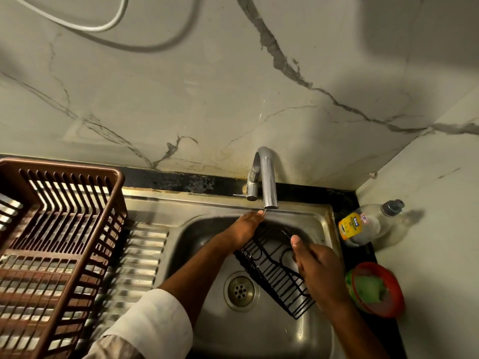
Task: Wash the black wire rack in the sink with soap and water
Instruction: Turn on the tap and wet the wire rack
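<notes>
Marble wall (207, 94) behind, steel sink (298, 332) below, and the rack (274, 265) is held over the basin.

The black wire rack is seen tilted inside the sink, upper end near the tap (267, 177), lower end down toward the right of the drain (239, 291). The right hand (318, 268) is wrapped around the rack's right side, thumb raised, fingers curled onto the wires. The left hand (246, 229) is stretched flat, fingers straight, laid along the rack's upper left edge with the fingertips just under the spout; nothing is gripped by it. A brown basket (114, 203) is set on the drainboard to the left. A soap bottle (363, 224) and a red bowl (394, 299) with a green sponge (368, 288) are found on the counter to the right.
</notes>
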Motion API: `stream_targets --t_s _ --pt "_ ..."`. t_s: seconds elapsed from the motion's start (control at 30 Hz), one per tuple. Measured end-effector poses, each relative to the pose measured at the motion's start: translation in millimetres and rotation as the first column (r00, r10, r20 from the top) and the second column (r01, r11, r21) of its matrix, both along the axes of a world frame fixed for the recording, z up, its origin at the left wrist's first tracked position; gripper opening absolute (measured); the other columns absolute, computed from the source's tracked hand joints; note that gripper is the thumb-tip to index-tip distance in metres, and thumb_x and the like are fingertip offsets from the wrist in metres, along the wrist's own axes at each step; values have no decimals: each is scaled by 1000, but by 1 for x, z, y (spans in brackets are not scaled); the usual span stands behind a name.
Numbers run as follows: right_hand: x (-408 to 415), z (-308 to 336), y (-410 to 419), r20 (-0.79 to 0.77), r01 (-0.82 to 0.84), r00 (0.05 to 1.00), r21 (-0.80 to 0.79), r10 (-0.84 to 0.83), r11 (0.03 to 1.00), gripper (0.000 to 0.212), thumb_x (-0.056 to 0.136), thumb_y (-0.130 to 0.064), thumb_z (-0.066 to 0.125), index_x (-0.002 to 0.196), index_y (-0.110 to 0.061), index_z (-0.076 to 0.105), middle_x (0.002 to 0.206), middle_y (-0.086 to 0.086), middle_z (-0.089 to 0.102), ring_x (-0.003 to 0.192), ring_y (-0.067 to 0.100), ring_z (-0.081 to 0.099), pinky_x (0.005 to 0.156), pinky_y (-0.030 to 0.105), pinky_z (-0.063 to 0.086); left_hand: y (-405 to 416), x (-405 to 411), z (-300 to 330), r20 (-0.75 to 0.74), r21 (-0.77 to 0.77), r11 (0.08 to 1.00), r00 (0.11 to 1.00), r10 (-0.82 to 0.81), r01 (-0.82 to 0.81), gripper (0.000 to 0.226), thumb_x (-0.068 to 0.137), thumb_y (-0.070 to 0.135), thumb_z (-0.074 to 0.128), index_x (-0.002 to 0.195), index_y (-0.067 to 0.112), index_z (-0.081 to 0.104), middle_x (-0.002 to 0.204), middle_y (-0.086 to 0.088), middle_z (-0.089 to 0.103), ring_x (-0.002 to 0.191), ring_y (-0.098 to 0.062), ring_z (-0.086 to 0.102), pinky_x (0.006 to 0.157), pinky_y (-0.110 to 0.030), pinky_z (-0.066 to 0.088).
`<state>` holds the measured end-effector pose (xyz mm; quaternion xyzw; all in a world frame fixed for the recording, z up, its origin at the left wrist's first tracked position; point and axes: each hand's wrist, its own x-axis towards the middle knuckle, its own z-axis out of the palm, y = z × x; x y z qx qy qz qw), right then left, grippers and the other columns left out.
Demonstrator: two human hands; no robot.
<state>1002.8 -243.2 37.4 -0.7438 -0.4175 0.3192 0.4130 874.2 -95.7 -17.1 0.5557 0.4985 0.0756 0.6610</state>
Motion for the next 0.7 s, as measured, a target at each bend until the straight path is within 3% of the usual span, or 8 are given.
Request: stream_targets --t_s 0.1,0.23,0.33,0.43,0.53,0.63,0.7 --pt "5 0 -8 -99 13 995 41 -9 999 61 86 -68 52 49 -19 48 46 -2 39 44 13 35 47 29 30 7 2 -28 3 44 999 1000 15 -15 89 77 88 35 142 30 52 152 -8 46 141 -28 42 121 -54 29" --pt "13 0 -20 -245 70 969 103 -43 992 71 78 -72 59 49 -10 39 48 5 33 46 18 28 47 25 25 11 -6 -8 -40 125 990 997 72 -67 56 96 68 38 128 27 58 130 -8 59 118 -26 58 109 -53 45" --pt "22 0 -24 -360 136 929 121 -84 983 75 68 -80 67 47 -15 37 48 4 30 43 13 26 44 19 23 21 -13 -1 -107 146 987 991 85 -69 54 99 66 41 125 22 59 117 -9 68 107 -26 66 103 -52 50" --pt "33 -1 -27 -472 224 869 107 -149 969 68 54 -84 74 47 -23 46 44 -6 36 37 7 30 38 15 26 32 -26 8 -88 44 999 996 21 -17 67 93 75 43 120 18 66 114 -10 73 104 -28 69 100 -49 52" --pt "38 -7 -35 -589 367 756 17 -287 930 71 38 -85 79 53 -21 52 41 -8 41 30 4 32 32 13 24 42 -38 12 13 -77 997 1000 4 -3 68 93 74 46 107 12 69 101 -7 75 90 -26 70 86 -41 56" --pt "38 -19 -43 -672 387 668 -52 -319 920 60 47 -73 82 57 -17 65 43 -4 51 30 6 43 30 13 32 40 -42 18 80 -109 993 996 49 -40 56 95 69 49 96 14 61 81 -3 63 67 -17 58 67 -34 52" --pt "37 -24 -43 -711 337 647 -59 -276 940 37 70 -52 75 56 -18 74 52 4 62 40 13 58 37 20 46 38 -40 22 103 -89 995 993 59 -50 53 95 66 50 100 15 63 85 -7 61 70 -18 58 72 -38 52"
